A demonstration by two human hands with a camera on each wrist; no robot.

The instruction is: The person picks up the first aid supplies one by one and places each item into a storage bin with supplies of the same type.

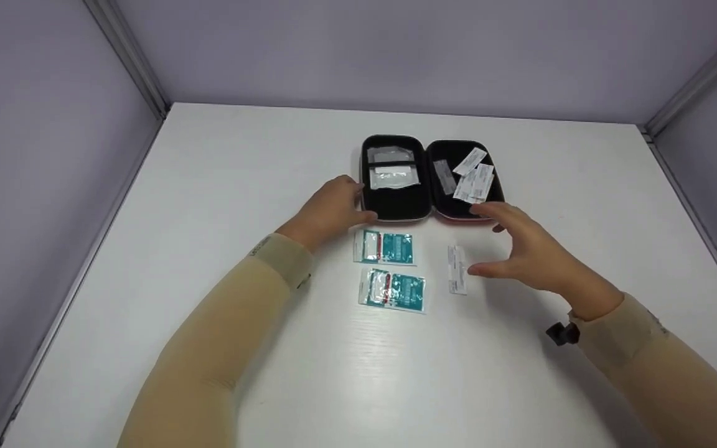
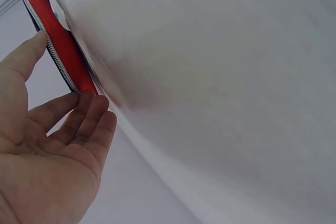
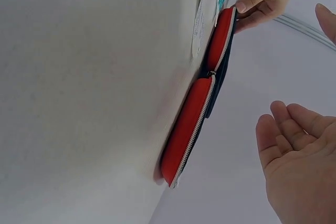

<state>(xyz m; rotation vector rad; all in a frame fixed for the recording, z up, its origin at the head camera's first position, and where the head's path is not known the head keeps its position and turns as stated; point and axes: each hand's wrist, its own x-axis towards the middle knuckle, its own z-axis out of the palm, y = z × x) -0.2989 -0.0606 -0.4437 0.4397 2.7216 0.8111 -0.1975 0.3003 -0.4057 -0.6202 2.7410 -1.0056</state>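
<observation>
left grip [image 1: 332, 206] holds the case [image 1: 399, 206], seemingly steadying it; right grip [image 1: 531, 254], spread and empty, may next need to pinch the white packet [image 1: 457, 271].

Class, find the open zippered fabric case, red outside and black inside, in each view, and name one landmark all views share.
Head: the open red-and-black zippered fabric case lies above centre, slightly right.
Left wrist: its red side shows at upper left.
Right wrist: it slants from upper right to lower centre.
Shared landmark: the bare left hand at the case's edge.
</observation>
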